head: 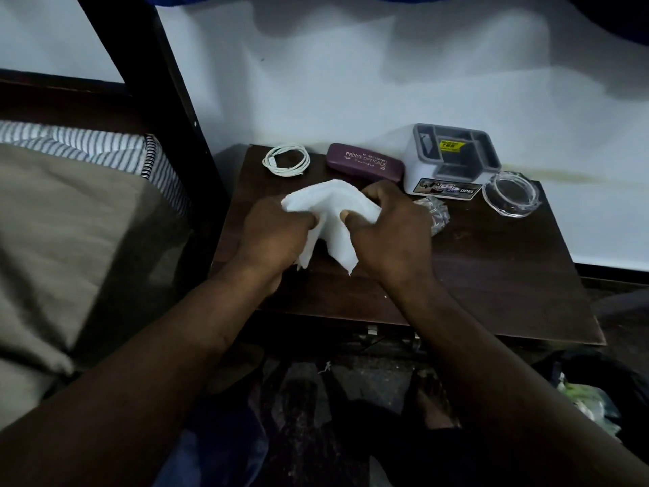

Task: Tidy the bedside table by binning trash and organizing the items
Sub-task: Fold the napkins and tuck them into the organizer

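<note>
Over the middle of the dark wooden bedside table [491, 275], both of my hands hold a white tissue [333, 219]. My left hand [274, 237] grips its left side and my right hand [393, 230] pinches its right side; the loose ends hang down between them. A crumpled silvery wrapper [437, 212] lies just right of my right hand. Along the back stand a coiled white cable [286, 159], a maroon glasses case [365, 164], a white and grey organizer box [453, 159] and a clear glass ashtray [511, 196].
A bed with a striped pillow [87, 145] and tan sheet lies to the left, behind a dark bedpost [168, 100]. A white wall rises behind the table. On the floor at lower right stands a black bin bag [593, 398] with trash in it.
</note>
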